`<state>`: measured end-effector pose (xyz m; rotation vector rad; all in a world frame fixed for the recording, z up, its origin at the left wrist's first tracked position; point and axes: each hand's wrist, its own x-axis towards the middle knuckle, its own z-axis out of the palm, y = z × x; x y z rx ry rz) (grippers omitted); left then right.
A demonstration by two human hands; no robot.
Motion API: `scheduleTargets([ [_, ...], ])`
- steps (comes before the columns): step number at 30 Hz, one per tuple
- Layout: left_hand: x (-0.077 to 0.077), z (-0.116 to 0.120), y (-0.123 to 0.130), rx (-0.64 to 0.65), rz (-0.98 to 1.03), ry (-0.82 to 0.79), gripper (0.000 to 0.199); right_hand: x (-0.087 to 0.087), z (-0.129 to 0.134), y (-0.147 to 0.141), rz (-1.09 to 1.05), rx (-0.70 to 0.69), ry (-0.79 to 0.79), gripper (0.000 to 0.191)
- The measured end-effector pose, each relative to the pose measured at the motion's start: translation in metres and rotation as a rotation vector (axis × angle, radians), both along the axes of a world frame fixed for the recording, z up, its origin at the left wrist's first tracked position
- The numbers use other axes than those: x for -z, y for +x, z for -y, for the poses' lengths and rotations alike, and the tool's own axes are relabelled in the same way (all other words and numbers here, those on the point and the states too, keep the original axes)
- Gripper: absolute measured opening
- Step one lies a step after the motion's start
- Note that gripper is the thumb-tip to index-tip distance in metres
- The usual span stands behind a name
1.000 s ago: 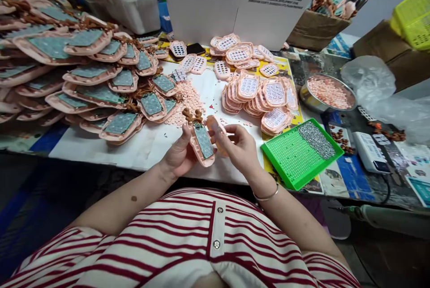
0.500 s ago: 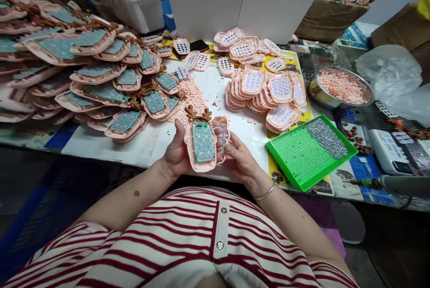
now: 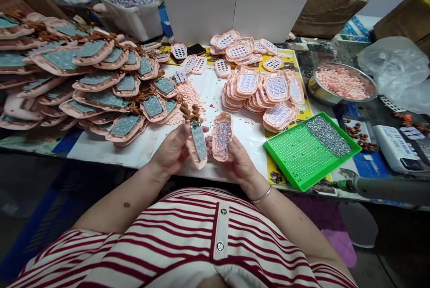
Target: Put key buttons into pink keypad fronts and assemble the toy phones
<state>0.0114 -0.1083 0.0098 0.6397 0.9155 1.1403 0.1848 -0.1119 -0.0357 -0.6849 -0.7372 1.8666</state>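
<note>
My left hand (image 3: 173, 149) is closed around a pink toy phone shell (image 3: 196, 144) with brown antlers on top and a green circuit board inside, tilted partly edge-on. In my right hand (image 3: 242, 158) is a pink keypad cover (image 3: 221, 138), its inner side with pale square keys turned up towards me. The two pieces are held side by side above the table's front part, with a small gap between them. Left of them lies a big pile of similar antlered shells with boards (image 3: 122, 124). Stacked keypad covers (image 3: 248, 83) lie beyond my right hand.
A green tray (image 3: 289, 158) holding many small screws stands at the right, with a metal bowl (image 3: 342, 84) of pink bits behind it. An electric screwdriver (image 3: 386, 189) lies at the right edge. Loose pink pieces (image 3: 190, 100) are heaped mid-table; a white carton (image 3: 208, 15) stands behind.
My left hand has turned the antlered shell from facing me to nearly edge-on. The keypad cover, partly hidden behind it before, now shows fully in my right hand, apart from the shell.
</note>
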Motion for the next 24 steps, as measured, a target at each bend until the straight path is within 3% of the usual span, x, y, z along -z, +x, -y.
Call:
scheduleTargets([
  [3,0.002,-0.004,0.004,-0.032,-0.16,0.041,0.062,-0.001,0.003,-0.004,0.158,0.055,0.056,0.066],
  [10,0.007,-0.004,0.017,0.033,-0.155,0.167,0.05,0.001,0.007,-0.013,0.344,0.046,0.255,0.076],
  [24,0.012,0.001,0.019,0.01,0.016,0.184,0.057,0.004,0.014,-0.002,0.534,0.085,0.373,0.084],
])
